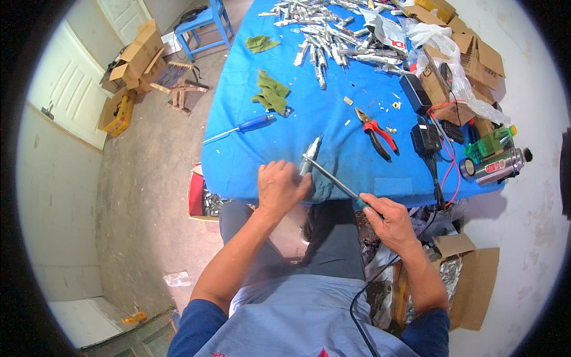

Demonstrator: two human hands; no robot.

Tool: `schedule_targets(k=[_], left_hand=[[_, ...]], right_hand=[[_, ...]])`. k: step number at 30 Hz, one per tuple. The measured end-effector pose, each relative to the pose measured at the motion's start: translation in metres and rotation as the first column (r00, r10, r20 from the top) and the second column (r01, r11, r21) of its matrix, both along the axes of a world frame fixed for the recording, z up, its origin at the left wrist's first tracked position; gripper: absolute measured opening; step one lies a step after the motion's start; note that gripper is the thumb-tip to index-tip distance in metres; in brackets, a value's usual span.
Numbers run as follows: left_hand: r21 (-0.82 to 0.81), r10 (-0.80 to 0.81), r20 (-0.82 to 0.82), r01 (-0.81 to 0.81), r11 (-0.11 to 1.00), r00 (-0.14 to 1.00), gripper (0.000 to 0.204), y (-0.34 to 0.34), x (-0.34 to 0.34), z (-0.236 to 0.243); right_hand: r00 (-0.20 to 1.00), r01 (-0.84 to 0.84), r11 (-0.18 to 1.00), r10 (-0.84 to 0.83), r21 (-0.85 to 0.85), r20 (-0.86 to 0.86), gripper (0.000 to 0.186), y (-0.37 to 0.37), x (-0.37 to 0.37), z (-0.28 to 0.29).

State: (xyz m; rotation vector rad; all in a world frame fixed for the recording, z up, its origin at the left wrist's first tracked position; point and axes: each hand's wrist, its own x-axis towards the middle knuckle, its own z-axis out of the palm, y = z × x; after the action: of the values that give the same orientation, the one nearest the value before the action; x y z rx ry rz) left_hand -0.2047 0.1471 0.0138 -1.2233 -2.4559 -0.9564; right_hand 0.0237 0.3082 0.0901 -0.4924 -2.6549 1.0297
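Observation:
At the table's near edge my left hand (278, 185) is closed around the lower end of a small, slim silvery-grey cylindrical piece (308, 162) with a pale, narrowed far end. My right hand (389, 221) grips a screwdriver (334, 180) by its teal handle, most of which the fingers cover. The long metal shaft slants up and left, its tip touching the side of the piece. A second screwdriver (253, 124), blue-handled, lies to the left. Red-handled pliers (379, 134) rest open to the right. A green cloth (272, 92) lies farther back.
A heap of silvery pieces (333, 38) covers the far end of the blue-covered table (238, 172). Along the right edge stand a steel flask (499, 166), a green bottle (491, 143), black adapters (424, 138) and wires. A box of small parts (205, 196) is below, left.

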Motion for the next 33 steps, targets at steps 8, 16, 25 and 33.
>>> schedule_targets(k=[8,16,25,33], left_hand=[[0.039,-0.018,0.026,0.017,0.999,0.999,0.033,-0.001,0.002,0.003],[0.03,-0.02,0.006,0.019,0.999,1.0,0.033,-0.002,0.001,0.001],[-0.004,-0.051,-0.012,0.051,0.999,0.999,0.035,0.0,0.005,-0.001],[0.045,-0.076,-0.032,0.078,0.996,0.997,0.035,0.0,0.006,-0.002]], right_hand=[[0.998,-0.021,0.995,0.014,0.096,0.068,0.032,0.002,0.012,0.012],[0.998,-0.06,0.978,0.053,0.199,0.041,0.031,0.004,0.007,0.022],[0.984,-0.145,0.928,0.098,0.342,0.152,0.028,0.009,-0.014,0.071],[0.978,-0.164,0.905,0.097,0.392,0.185,0.026,0.005,-0.019,0.087]])
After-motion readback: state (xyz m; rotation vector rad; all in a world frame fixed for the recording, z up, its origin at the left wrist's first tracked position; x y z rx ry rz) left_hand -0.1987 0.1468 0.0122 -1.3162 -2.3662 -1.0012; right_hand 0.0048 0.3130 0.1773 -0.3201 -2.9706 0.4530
